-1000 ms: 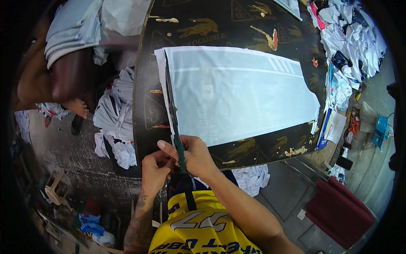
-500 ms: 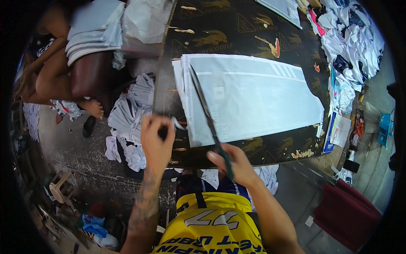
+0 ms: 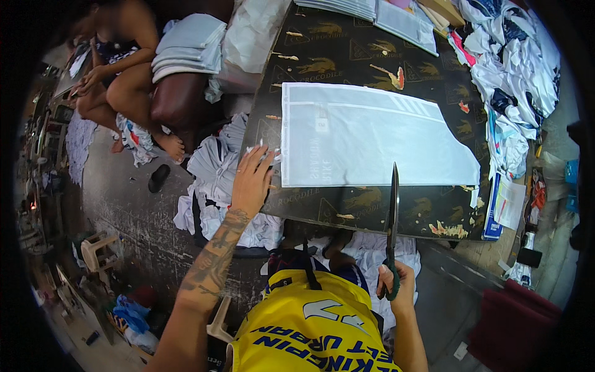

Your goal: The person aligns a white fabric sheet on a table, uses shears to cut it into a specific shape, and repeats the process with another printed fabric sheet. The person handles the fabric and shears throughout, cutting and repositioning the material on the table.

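A pair of scissors (image 3: 393,214) with long dark blades and a dark green handle is in my right hand (image 3: 398,280), held near my body. Its blades point away from me, and their tip overlaps the near edge of a white cut fabric panel (image 3: 372,146) in the view. The panel lies flat on the dark table, with a stripe band along its far side and a curved right end. My left hand (image 3: 253,180) rests palm down at the table's left edge, fingers stretched out. Small white scraps (image 3: 255,149) show at its fingertips, just left of the panel.
White fabric pieces (image 3: 214,161) are heaped below the table's left side. Folded stacks (image 3: 409,28) lie at its far edge, and a pile of garments (image 3: 508,68) stands to the right. Another person (image 3: 130,68) sits at the far left beside folded white fabric (image 3: 189,46).
My right hand has drawn the scissors off the panel's left part, toward me and to the right. My left hand has moved from a pinched pose to lying flat on the table edge.
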A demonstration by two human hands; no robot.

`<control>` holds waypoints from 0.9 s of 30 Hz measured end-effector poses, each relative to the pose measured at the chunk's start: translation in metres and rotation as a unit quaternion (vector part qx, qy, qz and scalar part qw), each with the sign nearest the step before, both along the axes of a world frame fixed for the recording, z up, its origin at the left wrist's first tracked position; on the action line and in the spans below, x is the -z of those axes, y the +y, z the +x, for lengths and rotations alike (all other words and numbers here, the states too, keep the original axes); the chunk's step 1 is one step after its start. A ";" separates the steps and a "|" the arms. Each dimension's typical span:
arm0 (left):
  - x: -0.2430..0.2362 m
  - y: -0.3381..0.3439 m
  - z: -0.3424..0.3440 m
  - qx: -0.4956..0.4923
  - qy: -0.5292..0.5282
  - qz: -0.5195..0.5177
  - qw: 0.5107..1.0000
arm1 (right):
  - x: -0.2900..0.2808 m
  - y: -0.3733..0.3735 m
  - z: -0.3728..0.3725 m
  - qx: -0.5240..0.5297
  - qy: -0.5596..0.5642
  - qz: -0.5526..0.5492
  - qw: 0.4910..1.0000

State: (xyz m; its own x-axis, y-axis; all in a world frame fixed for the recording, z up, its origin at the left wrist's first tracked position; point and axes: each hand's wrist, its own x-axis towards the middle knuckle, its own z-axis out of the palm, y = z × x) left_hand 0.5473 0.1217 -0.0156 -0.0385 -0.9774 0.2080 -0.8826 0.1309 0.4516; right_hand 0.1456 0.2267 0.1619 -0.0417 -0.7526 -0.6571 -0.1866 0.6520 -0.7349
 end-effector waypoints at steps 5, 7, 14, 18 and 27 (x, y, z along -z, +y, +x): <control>-0.037 0.061 -0.136 -0.231 0.230 -0.049 0.944 | -0.006 -0.001 -0.072 -0.036 -0.031 -0.092 0.995; -0.076 0.094 -0.235 0.019 0.247 0.121 0.961 | -0.012 -0.005 -0.110 -0.053 -0.043 -0.149 0.986; -0.071 0.026 -0.285 -0.067 0.084 0.028 0.994 | -0.015 -0.015 -0.230 0.040 -0.055 -0.166 0.984; 0.015 -0.051 -0.199 -0.285 -0.160 0.048 0.944 | 0.011 -0.026 -0.268 0.145 0.041 -0.160 0.976; -0.053 -0.195 -0.128 -0.154 -0.262 0.014 0.953 | 0.046 -0.047 -0.390 0.065 0.370 -0.158 0.913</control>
